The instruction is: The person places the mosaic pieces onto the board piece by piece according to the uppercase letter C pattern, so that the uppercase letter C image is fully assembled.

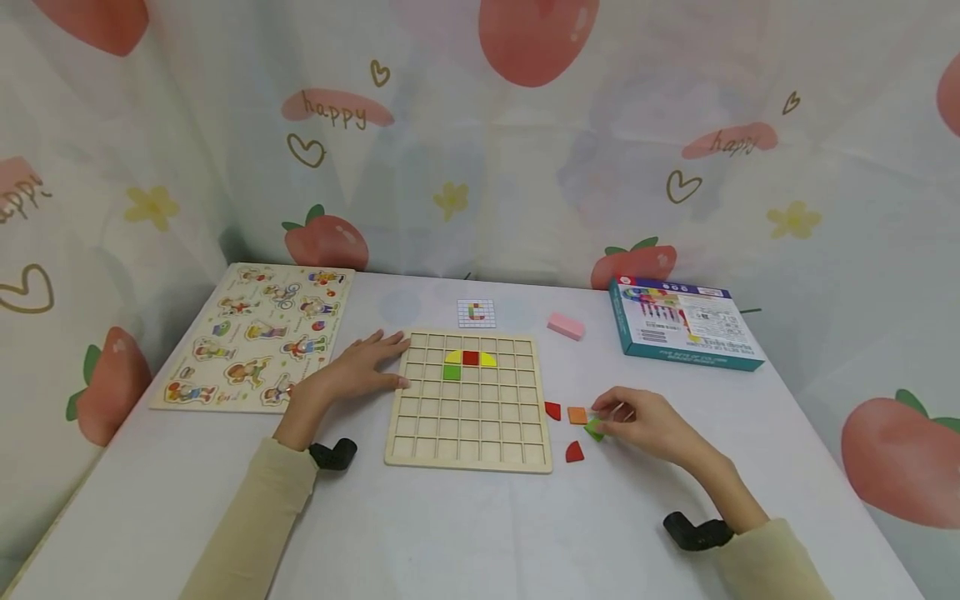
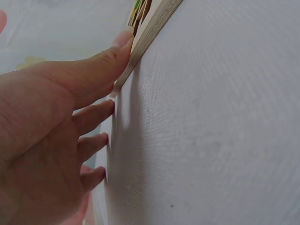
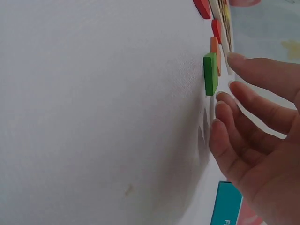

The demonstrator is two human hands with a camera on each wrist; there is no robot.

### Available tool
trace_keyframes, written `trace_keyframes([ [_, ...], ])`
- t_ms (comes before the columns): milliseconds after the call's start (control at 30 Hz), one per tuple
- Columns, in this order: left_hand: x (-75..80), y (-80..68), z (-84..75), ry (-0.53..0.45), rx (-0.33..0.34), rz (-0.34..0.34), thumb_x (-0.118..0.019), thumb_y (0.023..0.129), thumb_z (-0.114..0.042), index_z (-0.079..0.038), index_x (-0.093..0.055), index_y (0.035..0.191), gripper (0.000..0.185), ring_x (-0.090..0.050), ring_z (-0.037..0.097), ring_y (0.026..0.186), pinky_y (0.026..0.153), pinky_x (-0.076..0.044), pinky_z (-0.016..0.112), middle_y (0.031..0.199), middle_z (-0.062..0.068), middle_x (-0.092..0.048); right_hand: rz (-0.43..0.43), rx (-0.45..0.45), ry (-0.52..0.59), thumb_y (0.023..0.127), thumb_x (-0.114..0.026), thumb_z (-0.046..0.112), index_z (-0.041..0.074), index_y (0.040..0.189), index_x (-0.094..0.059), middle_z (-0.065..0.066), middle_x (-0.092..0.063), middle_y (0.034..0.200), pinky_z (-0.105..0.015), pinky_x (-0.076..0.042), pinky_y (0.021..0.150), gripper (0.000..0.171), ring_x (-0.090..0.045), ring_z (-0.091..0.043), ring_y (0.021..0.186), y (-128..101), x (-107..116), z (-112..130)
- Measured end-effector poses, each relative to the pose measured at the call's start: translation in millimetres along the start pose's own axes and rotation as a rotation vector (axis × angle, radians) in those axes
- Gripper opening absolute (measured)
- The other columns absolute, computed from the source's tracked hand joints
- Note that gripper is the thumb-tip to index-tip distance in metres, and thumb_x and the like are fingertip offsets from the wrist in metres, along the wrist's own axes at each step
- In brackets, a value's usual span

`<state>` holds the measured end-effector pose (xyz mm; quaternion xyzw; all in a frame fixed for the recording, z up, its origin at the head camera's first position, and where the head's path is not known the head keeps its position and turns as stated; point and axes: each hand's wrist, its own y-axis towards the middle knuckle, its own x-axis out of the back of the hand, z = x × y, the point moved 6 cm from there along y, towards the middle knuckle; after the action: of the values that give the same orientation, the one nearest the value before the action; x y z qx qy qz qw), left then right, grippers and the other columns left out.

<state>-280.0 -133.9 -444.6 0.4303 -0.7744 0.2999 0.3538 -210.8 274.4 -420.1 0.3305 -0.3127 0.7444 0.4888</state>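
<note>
L hand (image 1: 365, 368) had fingers spread apart, thumb touching the left edge of the square pale-wood grid board (image 1: 470, 425). R hand (image 1: 641, 421), fingers loosely bent, thumb & index tips apart, was just beside the flat green square block (image 1: 594, 429), right of the board; couldn't tell re: contact. Nearby lay an orange square block (image 1: 577, 415) & 2 red quarter-round blocks (image 1: 574, 452).

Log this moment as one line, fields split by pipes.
left hand: touching left edge of grid board | right hand: at green tile | nearby: orange tile, two red pieces
</note>
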Motion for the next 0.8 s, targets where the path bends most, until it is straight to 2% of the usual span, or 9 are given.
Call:
trace_keyframes([
  [167,-0.7,0.7,0.5,0.005,-0.001,0.0,-0.071,0.096,-0.039,-0.009,-0.036,0.16,0.079,-0.008,0.042,0.159,0.128,-0.006,0.061,0.17,0.012,-0.024,0.048,-0.026,-0.002,0.089,-0.081,0.022,0.006,0.112,-0.07,-0.001,-0.066,0.096,-0.019,-0.05,0.068,0.03,-0.056,-0.018,0.087,-1.2,-2.6,-2.8],
  [533,-0.1,0.7,-1.0,0.008,-0.007,0.001,-0.071,0.097,-0.037,-0.008,-0.036,0.16,0.078,-0.008,0.043,0.159,0.128,-0.006,0.062,0.17,0.013,-0.024,0.059,-0.041,-0.024,0.088,-0.082,0.019,0.006,0.108,-0.069,-0.001,-0.063,0.092,-0.02,-0.049,0.067,0.027,-0.055,-0.018,0.085,2.4,-5.8,-1.9],
  [800,-0.3,1.4,1.0,0.005,-0.007,0.002,-0.071,0.097,-0.038,-0.009,-0.035,0.16,0.078,-0.007,0.043,0.159,0.128,-0.005,0.062,0.17,0.012,-0.024,0.061,-0.009,-0.006,0.092,-0.076,0.013,0.007,0.104,-0.066,0.0,-0.063,0.088,-0.02,-0.051,0.066,0.016,-0.056,-0.018,0.082,0.0,-3.8,2.0],
])
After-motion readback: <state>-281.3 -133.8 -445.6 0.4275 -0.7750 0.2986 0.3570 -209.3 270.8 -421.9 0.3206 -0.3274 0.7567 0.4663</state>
